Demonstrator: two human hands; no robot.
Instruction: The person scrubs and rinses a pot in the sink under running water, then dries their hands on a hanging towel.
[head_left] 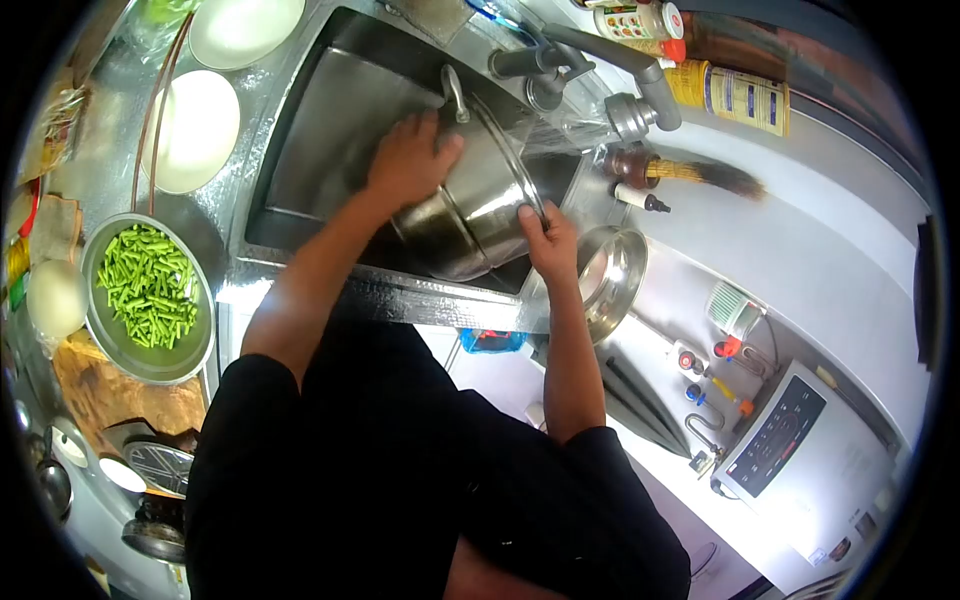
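Note:
A large stainless steel pot [485,205] lies tilted in the sink [330,130], its rim turned toward the faucet [640,85]. Water sprays from the faucet head at the rim side. My left hand [412,160] rests on the pot's outer side, fingers stretched and thumb apart, below the upper loop handle [454,92]. At the opposite end of the rim, my right hand [550,242] is closed on the pot, with the thumb on its outside. The grip's underside and the pot's inside are hidden.
A metal bowl [203,345] of cut green beans [150,285] stands left of the sink, near two white bowls [195,135] and chopsticks [152,160]. A steel basin [628,280] sits on the right, below a brush [705,175]. Farther right is a white appliance [840,465].

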